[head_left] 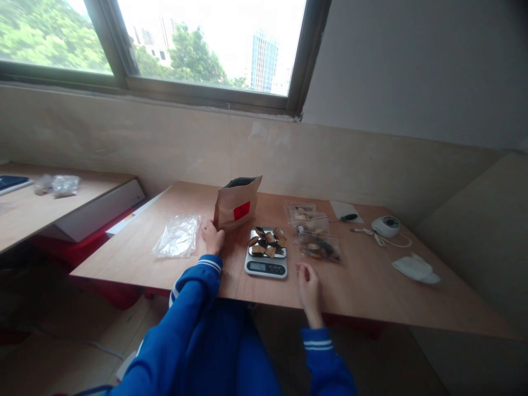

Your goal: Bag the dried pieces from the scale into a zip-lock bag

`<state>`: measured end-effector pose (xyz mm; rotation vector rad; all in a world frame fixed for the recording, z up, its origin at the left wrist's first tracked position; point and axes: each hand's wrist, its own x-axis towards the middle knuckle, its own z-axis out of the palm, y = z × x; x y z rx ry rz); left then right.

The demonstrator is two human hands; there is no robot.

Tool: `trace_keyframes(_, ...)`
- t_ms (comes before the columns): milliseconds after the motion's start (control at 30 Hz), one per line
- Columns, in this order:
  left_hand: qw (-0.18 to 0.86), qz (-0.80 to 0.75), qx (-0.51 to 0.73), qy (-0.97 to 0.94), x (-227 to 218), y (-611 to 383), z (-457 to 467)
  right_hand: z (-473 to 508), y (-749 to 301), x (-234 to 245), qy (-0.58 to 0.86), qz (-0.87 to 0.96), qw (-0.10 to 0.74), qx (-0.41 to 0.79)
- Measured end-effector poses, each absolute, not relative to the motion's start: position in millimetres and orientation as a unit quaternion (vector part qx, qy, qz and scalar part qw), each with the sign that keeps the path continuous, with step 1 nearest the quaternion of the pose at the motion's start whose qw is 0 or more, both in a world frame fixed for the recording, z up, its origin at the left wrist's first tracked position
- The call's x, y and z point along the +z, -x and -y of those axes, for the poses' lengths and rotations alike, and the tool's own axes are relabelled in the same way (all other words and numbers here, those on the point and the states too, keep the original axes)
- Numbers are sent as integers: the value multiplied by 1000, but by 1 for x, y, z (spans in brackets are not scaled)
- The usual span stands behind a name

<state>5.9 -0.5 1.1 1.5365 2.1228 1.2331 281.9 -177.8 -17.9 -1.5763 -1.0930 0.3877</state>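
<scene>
My left hand (pixel 213 239) is at the lower left corner of a brown kraft paper pouch (pixel 231 212), with curled fingers and thumb at that corner. The pouch stands upright, its top open, with a red label on the front. A digital kitchen scale (pixel 266 268) sits to the right of this hand. Several dark and tan dried pieces (pixel 268 241) lie spread on its plate. Right of the scale, my right hand (pixel 309 283) rests near the table edge, its fingers curled in loosely. Nothing shows in them.
Clear zip bags (pixel 317 247) with dried contents lie in a row right of the scale. A flat clear plastic bag (pixel 179 236) is at left. Farther right are a green-handled screwdriver (pixel 349 218), a white camera (pixel 385 226) with cable, and a white mask-like item (pixel 416 268).
</scene>
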Motion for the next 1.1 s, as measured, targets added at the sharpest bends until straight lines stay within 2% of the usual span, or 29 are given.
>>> trace_keyframes(400,107,-763,429,-472,5,-12,-2,177,-277,-12,685,486,526,136)
trace_keyframes(667,81,-736,515,-432,6,-8,31,176,-276,-14,680,517,510,106)
trace_keyframes(833,7,-652,560,-511,27,8,69,177,-275,-16,672,534,504,95)
trace_keyframes(933,-14,-707,489,-511,36,33,71,176,-275,-17,676,535,500,89)
trace_keyframes(1100,56,-776,315,-543,22,69,60,174,-276,-21,681,537,490,87)
